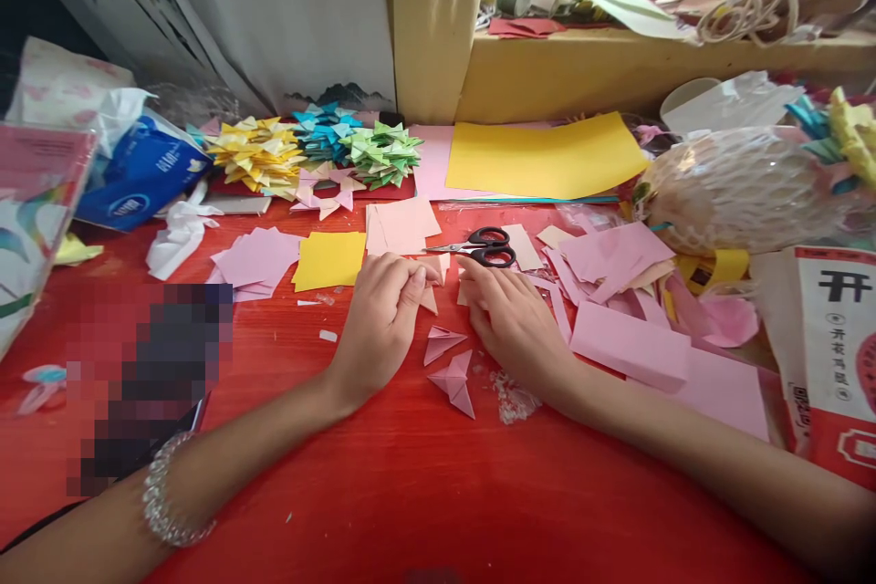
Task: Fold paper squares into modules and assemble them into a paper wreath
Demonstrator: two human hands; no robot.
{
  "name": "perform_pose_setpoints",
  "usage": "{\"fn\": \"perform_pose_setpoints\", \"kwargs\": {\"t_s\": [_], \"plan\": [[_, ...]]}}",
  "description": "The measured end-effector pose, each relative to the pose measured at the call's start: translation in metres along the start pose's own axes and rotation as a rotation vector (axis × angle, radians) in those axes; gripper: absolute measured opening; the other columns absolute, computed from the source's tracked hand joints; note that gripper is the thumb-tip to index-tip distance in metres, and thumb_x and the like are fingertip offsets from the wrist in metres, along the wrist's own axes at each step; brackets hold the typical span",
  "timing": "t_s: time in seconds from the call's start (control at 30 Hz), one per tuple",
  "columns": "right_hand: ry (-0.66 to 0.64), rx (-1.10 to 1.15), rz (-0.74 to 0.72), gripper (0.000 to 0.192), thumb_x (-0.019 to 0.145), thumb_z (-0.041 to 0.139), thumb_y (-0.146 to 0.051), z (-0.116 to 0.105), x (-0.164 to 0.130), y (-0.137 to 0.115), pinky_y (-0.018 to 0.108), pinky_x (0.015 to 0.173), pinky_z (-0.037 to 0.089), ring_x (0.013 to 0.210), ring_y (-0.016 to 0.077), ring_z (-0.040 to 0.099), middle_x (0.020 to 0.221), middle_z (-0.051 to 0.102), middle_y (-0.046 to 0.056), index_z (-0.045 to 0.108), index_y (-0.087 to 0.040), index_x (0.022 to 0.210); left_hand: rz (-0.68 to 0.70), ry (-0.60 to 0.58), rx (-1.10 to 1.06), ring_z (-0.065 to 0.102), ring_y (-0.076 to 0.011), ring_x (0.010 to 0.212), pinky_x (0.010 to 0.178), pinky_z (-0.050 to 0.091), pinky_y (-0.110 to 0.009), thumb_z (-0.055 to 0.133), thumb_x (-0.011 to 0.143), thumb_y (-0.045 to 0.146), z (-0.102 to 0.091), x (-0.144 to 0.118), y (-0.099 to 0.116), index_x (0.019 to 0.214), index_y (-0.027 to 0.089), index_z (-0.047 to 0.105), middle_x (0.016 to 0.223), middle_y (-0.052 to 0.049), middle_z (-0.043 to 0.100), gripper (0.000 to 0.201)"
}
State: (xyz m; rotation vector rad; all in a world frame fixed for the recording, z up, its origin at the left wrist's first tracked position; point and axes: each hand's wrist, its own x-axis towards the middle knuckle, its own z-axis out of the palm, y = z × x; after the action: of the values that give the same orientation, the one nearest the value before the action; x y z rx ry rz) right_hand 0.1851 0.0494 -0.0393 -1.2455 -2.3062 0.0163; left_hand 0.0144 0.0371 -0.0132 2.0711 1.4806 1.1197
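While the left hand pinched a peach-pink folded piece between thumb and curled fingers, presumably to press its creases flat, the right hand rested just beside it, palm down with fingers bent; whether it gripped anything, I could not tell. That folded piece sat near the middle of the glossy red surface, likely so both hands could reach it. Two pointed pink shapes, crisp and faceted, lay nearer the person, next to crumpled translucent film. Black-handled scissors rested just beyond the fingers, probably set there for easy reach, their slim metal blades pointing left. Flat matte squares seemed sorted by colour: a pink stack, a yellow stack and a peach stack. Farther back, a yellow cluster, a blue cluster and a green cluster stood close together, all spiky paper points, perhaps set aside to avoid crushing.
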Motion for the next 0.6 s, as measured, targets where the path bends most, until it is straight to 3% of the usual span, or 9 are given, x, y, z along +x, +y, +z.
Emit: {"fn": "perform_pose_setpoints", "kwargs": {"t_s": [0.17, 0.3, 0.4, 0.47, 0.6], "plan": [[0.17, 0.224, -0.088, 0.032, 0.087, 0.041, -0.006, -0.006, -0.001, -0.003, 0.036, 0.079, 0.048, 0.088, 0.0208, 0.06, 0.094, 0.066, 0.007, 0.046, -0.017, 0.116, 0.015, 0.018, 0.006, 0.049, -0.0155, 0.092, 0.085, 0.039, -0.032, 0.036, 0.094, 0.022, 0.001, 0.0, -0.001, 0.088, 0.02, 0.057, 0.091, -0.001, 0.059, 0.021], [0.312, 0.499, -0.153, 0.032, 0.086, 0.045, -0.003, -0.012, -0.003, -0.006, 0.034, 0.079, 0.048, 0.091, 0.0175, 0.058, 0.097, 0.063, 0.005, 0.047, -0.023, 0.112, 0.068, 0.014, -0.016, 0.049, -0.0163, 0.097, 0.088, 0.039, -0.033, 0.043, 0.091, 0.021, 0.001, -0.001, -0.003, 0.101, 0.021, 0.054, 0.1, -0.002, 0.059, 0.015], [0.316, 0.655, -0.077, 0.031, 0.088, 0.044, -0.006, -0.013, -0.004, -0.006, 0.034, 0.08, 0.049, 0.095, 0.0169, 0.056, 0.102, 0.059, 0.005, 0.047, -0.025, 0.112, 0.145, -0.067, -0.025, 0.05, -0.0172, 0.099, 0.089, 0.038, -0.033, 0.051, 0.087, 0.022, 0.0, -0.002, -0.004, 0.106, 0.021, 0.054, 0.105, -0.002, 0.061, 0.019], [0.297, 0.725, -0.003, 0.029, 0.089, 0.043, -0.007, -0.014, -0.003, -0.005, 0.032, 0.082, 0.048, 0.097, 0.0155, 0.055, 0.104, 0.058, 0.005, 0.049, -0.025, 0.111, 0.201, -0.101, -0.03, 0.053, -0.0164, 0.092, 0.085, 0.04, -0.032, 0.052, 0.087, 0.023, 0.0, -0.002, -0.005, 0.099, 0.02, 0.057, 0.097, -0.002, 0.063, 0.014], [0.253, 0.765, 0.085, 0.024, 0.091, 0.042, -0.009, -0.015, 0.001, -0.002, 0.029, 0.084, 0.045, 0.098, 0.0133, 0.054, 0.102, 0.058, 0.003, 0.054, -0.024, 0.105, 0.266, -0.07, -0.047, 0.054, -0.0152, 0.081, 0.075, 0.043, -0.029, 0.051, 0.087, 0.021, 0.0, -0.003, -0.003, 0.086, 0.017, 0.059, 0.084, -0.002, 0.064, 0.009]]}}
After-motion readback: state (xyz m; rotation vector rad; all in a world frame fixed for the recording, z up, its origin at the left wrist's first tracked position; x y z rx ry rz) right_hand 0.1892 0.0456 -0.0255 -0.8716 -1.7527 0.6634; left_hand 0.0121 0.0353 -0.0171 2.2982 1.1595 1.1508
